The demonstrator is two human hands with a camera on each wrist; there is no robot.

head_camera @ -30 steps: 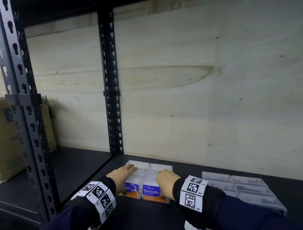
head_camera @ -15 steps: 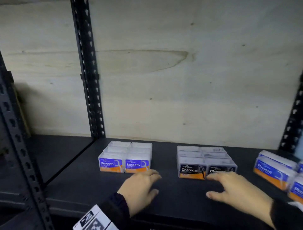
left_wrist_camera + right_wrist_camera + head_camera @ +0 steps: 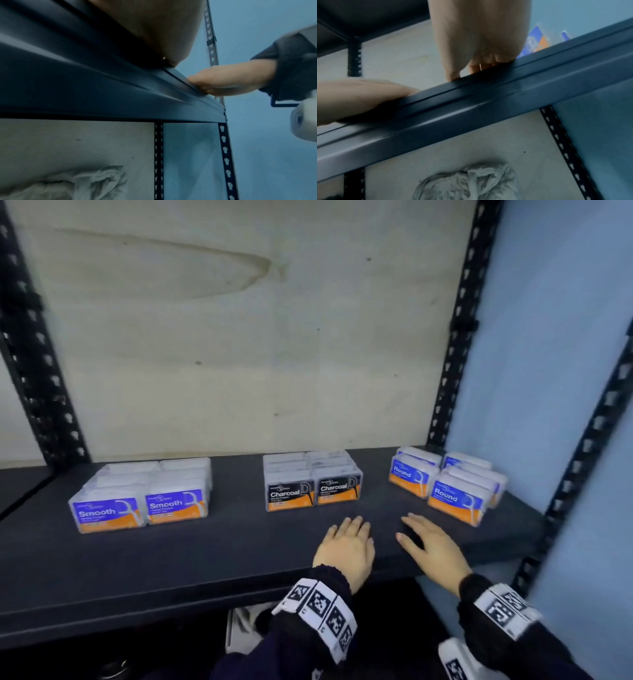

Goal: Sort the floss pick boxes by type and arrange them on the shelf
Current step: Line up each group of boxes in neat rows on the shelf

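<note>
Looked at the black shelf (image 3: 205,559) first, wood backboard (image 3: 239,354) behind it and blue wall (image 3: 548,337) off to the right. Counted three groups of boxes along it: Smooth boxes (image 3: 140,501) on the left, Charcoal boxes (image 3: 311,484) in the middle, Round boxes (image 3: 445,487) at the right end, well apart from each other. Found the Smooth and Charcoal groups squared to the front edge, the Round group skewed, its rows running off diagonally toward the back right corner. Guessed the Round group was next, meaning up and to the right of both hands. Put the right hand (image 3: 431,546) nearer, fingers pointing roughly at the front Round box, not touching it. Saw the left hand (image 3: 346,549) just in front of the Charcoal group, also clear of it. Both flat and spread on the shelf near the front edge, holding nothing. Only got the labels and the layout from the head view. Got the underside of things from the wrist views instead: front lip of the shelf, the right hand (image 3: 228,81) and left hand (image 3: 359,97) resting over it, and a crumpled cloth (image 3: 467,182) down on the lower level, missing from the head view. Caught a sliver of a blue and orange box (image 3: 537,42) past the right palm too.
</note>
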